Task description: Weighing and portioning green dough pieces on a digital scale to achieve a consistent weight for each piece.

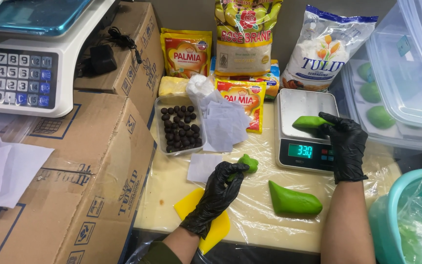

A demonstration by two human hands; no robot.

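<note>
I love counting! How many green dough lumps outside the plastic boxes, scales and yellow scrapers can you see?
Green dough lumps: 3
Scales: 2
Yellow scraper: 1
Total: 6

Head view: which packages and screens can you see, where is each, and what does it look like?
Yellow-red pouch: back, left of centre.
Second pouch: lying behind the paper sheets.
Tall bag: back centre, yellow and white.
White bag: back right, blue trim.
Small scale screen: green digits, beside right hand.
Big scale keypad: top left, on cardboard boxes.
</note>
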